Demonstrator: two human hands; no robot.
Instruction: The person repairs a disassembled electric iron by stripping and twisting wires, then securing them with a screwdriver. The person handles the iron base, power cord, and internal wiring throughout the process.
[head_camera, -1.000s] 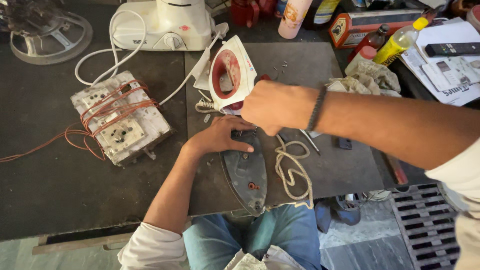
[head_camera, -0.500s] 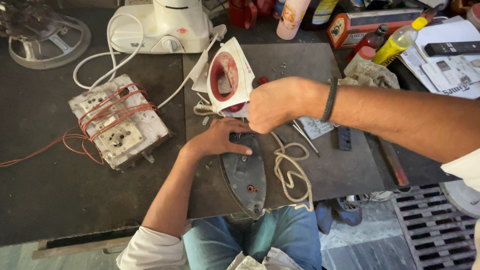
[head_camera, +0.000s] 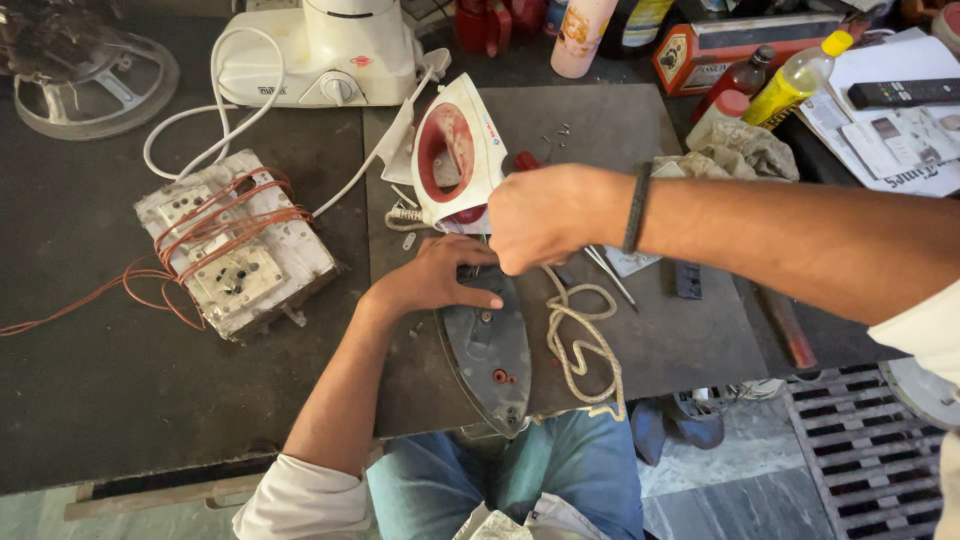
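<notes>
Down at the centre of the frame, the left hand (head_camera: 440, 278) lies flat on the wide end of a grey soleplate (head_camera: 488, 350), fingers pressed together and pointing right, thumb spread off toward the top. The soleplate rests on a dark mat (head_camera: 690, 340) with its tip pointing to the bottom edge of the frame, over the person's jeans. Just above and to the right, the right hand (head_camera: 545, 215) hovers over the soleplate's wide end, fingers curled in a loose fist; what they pinch, if anything, cannot be told. A dark band circles that wrist. Touching the left hand's upper side, a white and red iron shell (head_camera: 455, 150) stands tilted on the mat, its hollow facing the camera. A pale cord (head_camera: 580, 335) loops just right of the soleplate. Thin metal tools (head_camera: 608, 275) lie under the right forearm. At the left of the frame sits a battered switch box (head_camera: 235, 245) wrapped in orange wire; a white mixer base (head_camera: 325, 50) stands at the upper middle, a yellow bottle (head_camera: 800, 78) at the upper right.
</notes>
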